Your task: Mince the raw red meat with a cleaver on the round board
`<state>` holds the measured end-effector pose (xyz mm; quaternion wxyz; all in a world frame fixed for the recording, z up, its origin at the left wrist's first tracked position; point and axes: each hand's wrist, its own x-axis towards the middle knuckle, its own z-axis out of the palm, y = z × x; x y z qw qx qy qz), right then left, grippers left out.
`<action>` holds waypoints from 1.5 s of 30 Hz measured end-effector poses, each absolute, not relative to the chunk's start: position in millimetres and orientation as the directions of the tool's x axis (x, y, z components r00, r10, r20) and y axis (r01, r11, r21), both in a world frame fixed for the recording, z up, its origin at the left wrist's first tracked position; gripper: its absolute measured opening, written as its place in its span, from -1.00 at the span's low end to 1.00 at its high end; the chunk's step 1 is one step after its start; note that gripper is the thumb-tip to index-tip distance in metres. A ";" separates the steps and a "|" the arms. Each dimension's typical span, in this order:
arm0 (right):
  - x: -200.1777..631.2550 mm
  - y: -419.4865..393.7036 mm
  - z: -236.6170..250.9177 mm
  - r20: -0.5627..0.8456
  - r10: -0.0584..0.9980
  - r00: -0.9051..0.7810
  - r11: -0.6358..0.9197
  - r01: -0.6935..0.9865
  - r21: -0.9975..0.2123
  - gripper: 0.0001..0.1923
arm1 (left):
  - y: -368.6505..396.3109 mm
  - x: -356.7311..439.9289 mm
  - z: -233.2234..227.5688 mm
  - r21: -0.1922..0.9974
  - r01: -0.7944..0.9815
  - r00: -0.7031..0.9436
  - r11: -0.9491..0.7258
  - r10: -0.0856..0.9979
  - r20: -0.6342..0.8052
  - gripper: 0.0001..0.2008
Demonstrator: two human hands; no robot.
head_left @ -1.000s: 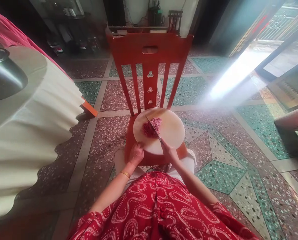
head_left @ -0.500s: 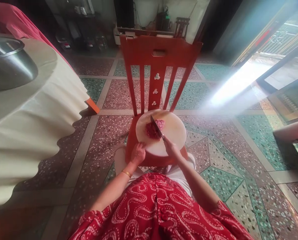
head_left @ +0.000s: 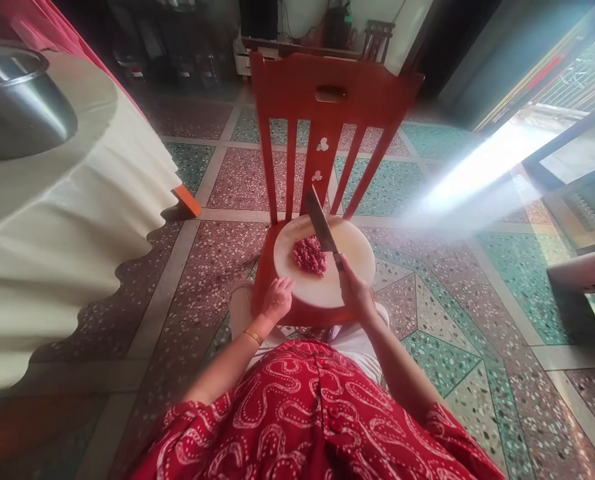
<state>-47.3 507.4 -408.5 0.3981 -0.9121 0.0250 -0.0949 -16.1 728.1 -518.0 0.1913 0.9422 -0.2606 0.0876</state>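
My right hand (head_left: 356,293) is wrapped round the handle of a broad-bladed kitchen knife (head_left: 321,222). The blade is lifted above the board, its tip pointing away from me toward the chair back. On the round, pale cutting board (head_left: 360,257) lies a heap of chopped red meat (head_left: 310,255), just left of the blade. My left hand (head_left: 278,299) holds the near left rim of the board with its fingers bent; their undersides are hidden.
A reddish wooden chair (head_left: 334,83) carries the board on its seat, its slatted back rising behind. At left, a cloth-covered table (head_left: 90,147) holds a large metal pot (head_left: 24,107). Bright light falls through a doorway at right onto the patterned terrazzo floor (head_left: 237,273).
The knife has risen off the meat and moved slightly right with my right hand. The meat now shows as one heap. My left hand stays at the rim, its fingers a little less curled.
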 end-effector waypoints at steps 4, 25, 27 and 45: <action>-48.8 508.4 -414.8 -0.003 -0.074 0.997 -0.734 -0.057 -0.677 -0.54 | 729.1 -16.4 -520.0 0.305 -0.525 0.848 -0.795 -0.456 0.271 -0.62; -50.5 513.1 -418.9 -0.042 -0.015 0.999 -0.776 -0.038 -0.629 -0.55 | 728.3 -16.6 -515.5 0.301 -0.531 0.846 -0.792 -0.476 0.239 -0.60; -49.4 510.1 -416.4 0.009 -0.037 0.999 -0.757 -0.022 -0.653 -0.56 | 728.2 -17.0 -514.9 0.297 -0.539 0.841 -0.788 -0.484 0.242 -0.60; -37.5 498.3 -412.7 -0.036 -0.139 0.990 -0.706 -0.124 -0.697 -0.54 | 726.3 -16.9 -514.2 0.306 -0.518 0.855 -0.798 -0.471 0.219 -0.60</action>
